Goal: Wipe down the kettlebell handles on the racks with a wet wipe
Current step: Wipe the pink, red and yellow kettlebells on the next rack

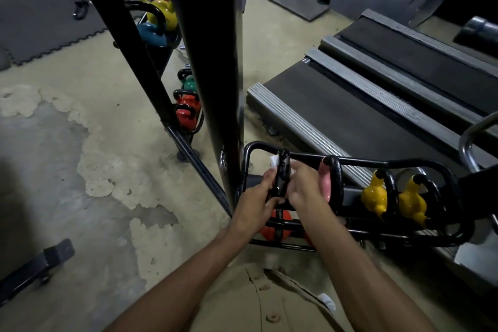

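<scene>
Biggest thing in your view: two treadmills (377, 105) side by side on the right, dark belts w/ ribbed grey side rails, far ends cut off by the frame edge. The concrete floor (80, 170) is patchy, paint worn off in blotches. A thick black post (215, 62) runs top to bottom thru the middle and hides part of what's behind it. Left of it is a mirror (121, 35) w/ a reflection of coloured kettlebells: blue, yellow, red, green.

The low black tube rack (404, 164) sits in front of you, just beside the nearest treadmill. On its upper tier, L to R: the kettlebell handle (283, 170) you're working on, a pink kettlebell (324, 183), then two yellow kettlebells (390, 199). An orange kettlebell (272, 226) sits on the lower tier, mostly blocked by your forearms.

The handle is black, glossy, looks wet or scuffed, standing upright as a loop. Its bell body is hidden behind your hands, colour can't be told.

Your left hand (253, 205) is closed round the handle's left side, thumb up along it. Your right hand (304, 188) is clenched on the wet wipe (275, 160) against the handle's right side; only a small white bit of wipe pokes out near the handle top, the rest is buried under your fingers. So the handle sits between both hands, touching both.
</scene>
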Tool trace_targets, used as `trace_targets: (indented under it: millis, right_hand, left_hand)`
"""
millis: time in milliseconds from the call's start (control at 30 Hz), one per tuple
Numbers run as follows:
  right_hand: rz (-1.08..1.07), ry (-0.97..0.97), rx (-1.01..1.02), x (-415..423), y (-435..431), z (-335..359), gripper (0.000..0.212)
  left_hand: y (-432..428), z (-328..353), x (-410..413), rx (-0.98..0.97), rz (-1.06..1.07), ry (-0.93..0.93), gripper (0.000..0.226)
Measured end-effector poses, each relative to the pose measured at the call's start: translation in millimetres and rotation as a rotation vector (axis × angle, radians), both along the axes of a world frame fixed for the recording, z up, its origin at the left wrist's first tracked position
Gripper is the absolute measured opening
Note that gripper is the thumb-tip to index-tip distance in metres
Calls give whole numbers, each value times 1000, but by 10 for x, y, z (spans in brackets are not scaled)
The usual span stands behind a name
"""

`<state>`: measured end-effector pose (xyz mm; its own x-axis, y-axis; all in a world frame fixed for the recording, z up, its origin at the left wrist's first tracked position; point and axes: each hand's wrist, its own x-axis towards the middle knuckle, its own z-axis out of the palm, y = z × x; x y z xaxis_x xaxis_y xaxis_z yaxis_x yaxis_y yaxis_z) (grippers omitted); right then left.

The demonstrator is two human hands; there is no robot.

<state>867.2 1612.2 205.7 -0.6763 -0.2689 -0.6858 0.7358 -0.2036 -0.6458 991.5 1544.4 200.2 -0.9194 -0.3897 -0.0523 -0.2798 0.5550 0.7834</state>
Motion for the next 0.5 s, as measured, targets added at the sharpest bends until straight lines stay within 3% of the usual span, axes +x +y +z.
trace_targets:
  millis: [100,200,267,367,500]
  right_hand:
    - [-101,285,232,116,22,15,13]
    - [26,747,475,-26,7,55,12]
    - [316,956,623,-263,-66,75,16]
    - [835,1066,813,-662,-209,247,19]
    - [1425,1462,839,-797,-291,539,18]
  left_hand:
    - [6,-7,5,17,-2,23,83]
    - [-16,-23,-4,11,-6,24,82]
    - [-35,-34,-5,23,-2,33,82]
    - [-18,-34,-2,55,23,35,82]
    - [63,-24,32,58,78,28,84]
